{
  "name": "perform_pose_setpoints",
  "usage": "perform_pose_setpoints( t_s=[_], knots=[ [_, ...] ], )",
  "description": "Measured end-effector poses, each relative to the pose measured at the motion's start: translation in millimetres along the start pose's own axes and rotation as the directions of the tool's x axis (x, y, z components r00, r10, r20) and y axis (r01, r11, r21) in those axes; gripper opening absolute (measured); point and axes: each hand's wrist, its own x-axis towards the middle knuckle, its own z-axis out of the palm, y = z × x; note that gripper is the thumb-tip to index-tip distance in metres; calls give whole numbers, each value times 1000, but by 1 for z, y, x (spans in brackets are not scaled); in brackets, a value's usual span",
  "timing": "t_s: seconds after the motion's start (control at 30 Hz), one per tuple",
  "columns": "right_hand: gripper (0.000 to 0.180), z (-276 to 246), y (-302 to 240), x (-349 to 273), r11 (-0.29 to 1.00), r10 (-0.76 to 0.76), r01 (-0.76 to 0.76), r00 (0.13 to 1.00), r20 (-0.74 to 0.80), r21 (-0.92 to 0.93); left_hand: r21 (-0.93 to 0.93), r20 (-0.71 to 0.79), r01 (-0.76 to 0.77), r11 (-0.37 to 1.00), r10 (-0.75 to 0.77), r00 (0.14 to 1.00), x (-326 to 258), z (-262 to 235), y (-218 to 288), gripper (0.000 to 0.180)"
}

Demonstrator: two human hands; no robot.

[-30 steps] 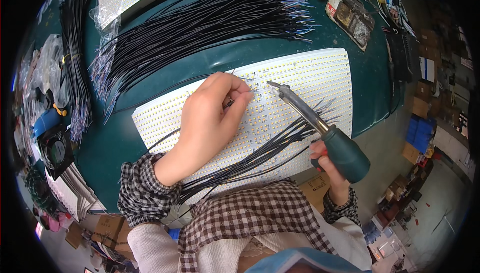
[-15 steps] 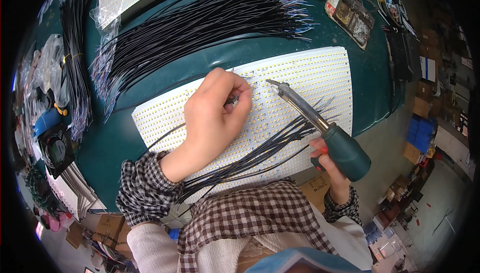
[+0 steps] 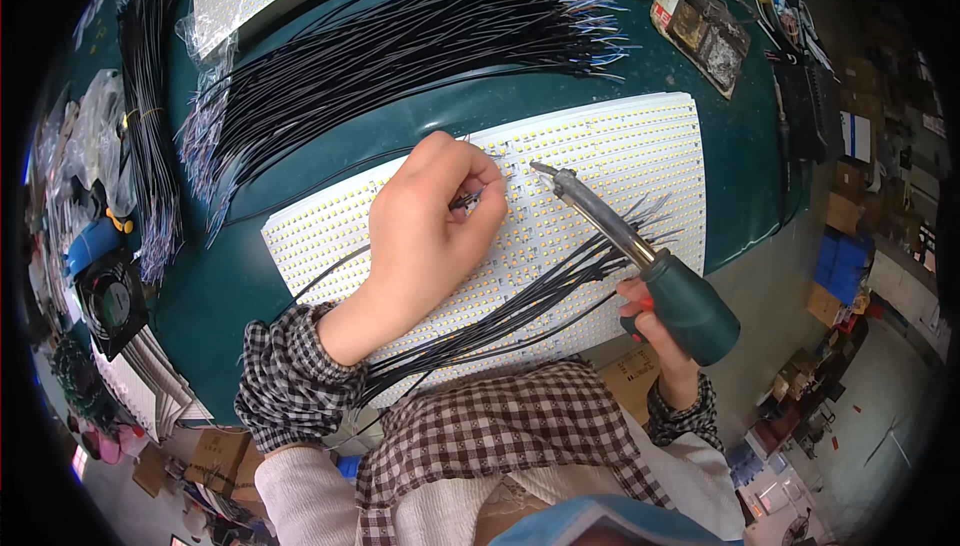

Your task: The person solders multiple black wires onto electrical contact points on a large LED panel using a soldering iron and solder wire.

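1. Left hand lies curled, knuckles up, on the white LED panel. Thumb and fingers are pinched shut on a thin black wire; its end pokes out on the tip side of the pinch, right at the panel surface.
2. Right hand is wrapped tight around the dark green handle of a soldering iron, off the panel's near edge. The metal shaft runs up and left from that grip, over the panel; the tip sits just beside the left fingertips. Can't tell if the tip touches the wire or panel.
3. A bundle of black wires lies across the panel between the two grips, passing under the iron shaft and fanning out past it toward the far right.
4. Beyond the left hand, on the green table mat, a big heap of loose black wires.
5. Far left of the left grip: a small black fan at the table edge.
6. Checked sleeves on both forearms.
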Motion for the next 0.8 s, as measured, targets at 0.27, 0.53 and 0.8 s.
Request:
perform_pose_setpoints(
  t_s=[0.27,0.53,0.8],
  knots=[
    [32,-1,6,1,996,-76,77,997,33,-41,133,40,3,991,-9,999,1,-4,5,9],
    [27,1,2,2,991,-96,98,995,30,-91,146,53,-7,989,-1,999,1,-2,5,9],
    [28,-2,6,4,971,-179,190,980,88,-142,168,14,-26,985,24,1000,-1,1,5,10]
  ],
)
